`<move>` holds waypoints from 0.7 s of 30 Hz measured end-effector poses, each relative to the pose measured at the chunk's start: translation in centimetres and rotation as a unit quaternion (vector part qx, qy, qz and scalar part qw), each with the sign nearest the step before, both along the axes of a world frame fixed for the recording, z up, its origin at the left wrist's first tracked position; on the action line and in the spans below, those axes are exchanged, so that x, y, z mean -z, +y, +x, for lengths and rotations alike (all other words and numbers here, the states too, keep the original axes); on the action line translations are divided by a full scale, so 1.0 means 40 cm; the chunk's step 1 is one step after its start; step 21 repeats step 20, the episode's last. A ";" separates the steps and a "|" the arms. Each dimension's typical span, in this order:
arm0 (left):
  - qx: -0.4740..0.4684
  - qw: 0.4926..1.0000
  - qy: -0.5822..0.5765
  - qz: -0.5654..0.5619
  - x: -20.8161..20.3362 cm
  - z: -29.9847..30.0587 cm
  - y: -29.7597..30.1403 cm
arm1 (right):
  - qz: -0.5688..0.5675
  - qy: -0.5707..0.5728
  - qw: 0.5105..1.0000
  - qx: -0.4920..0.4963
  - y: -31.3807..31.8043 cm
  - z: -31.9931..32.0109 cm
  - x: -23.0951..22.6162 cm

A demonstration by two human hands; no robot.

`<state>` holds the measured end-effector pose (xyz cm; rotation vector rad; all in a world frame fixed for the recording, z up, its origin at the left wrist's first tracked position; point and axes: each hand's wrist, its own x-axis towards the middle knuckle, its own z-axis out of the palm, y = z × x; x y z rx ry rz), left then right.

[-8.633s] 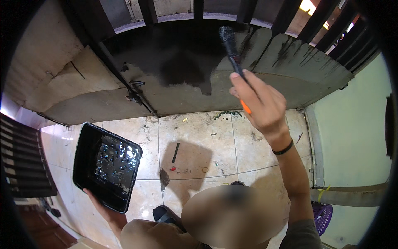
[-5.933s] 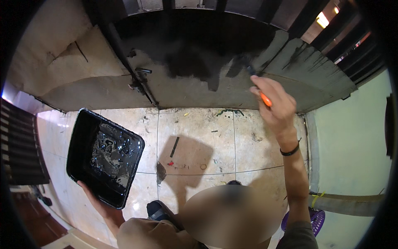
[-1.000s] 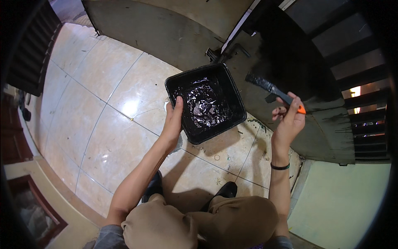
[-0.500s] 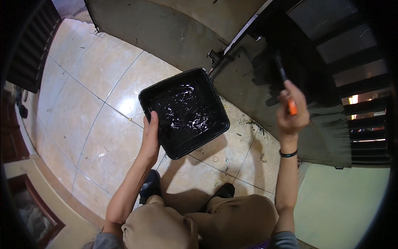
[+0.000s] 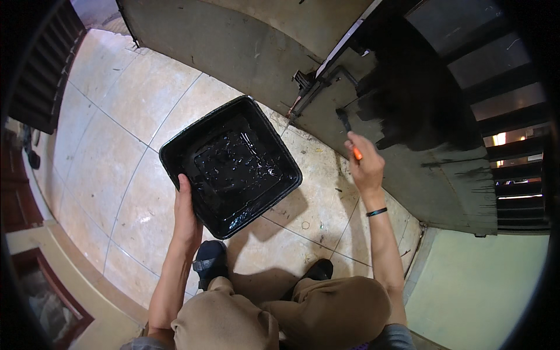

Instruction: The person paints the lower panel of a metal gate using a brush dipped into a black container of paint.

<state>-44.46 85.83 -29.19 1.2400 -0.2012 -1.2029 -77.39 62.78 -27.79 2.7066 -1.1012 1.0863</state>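
Note:
My left hand [image 5: 188, 213] grips the near left rim of a square black paint tray [image 5: 230, 166], thumb over the edge. Wet black paint glistens across the tray's bottom. In my right hand [image 5: 366, 166] is a paintbrush [image 5: 346, 121] with an orange handle end, my fingers wrapped round it. Its dark bristles are at the grey metal gate [image 5: 326, 125], at or very near the surface; contact is hard to make out. Right of the brush, fresh black paint [image 5: 414, 87] covers part of the gate with ragged edges.
A latch bolt [image 5: 303, 81] sits on the gate near the join of its panels. Tan floor tiles [image 5: 125, 175] carry dark paint spots near the gate. Slats [image 5: 519, 175] form the gate's right part. A pale green wall [image 5: 484, 280] stands at right. My shoes [image 5: 211, 259] are below the tray.
My right hand and the brush have moved left, off the black painted area to the bare grey part. The tray has shifted left and slightly down with my left hand.

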 end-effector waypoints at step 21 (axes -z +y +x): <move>0.008 1.000 -0.017 0.002 -0.034 0.009 0.028 | 0.013 0.018 0.999 -0.023 0.014 0.027 -0.011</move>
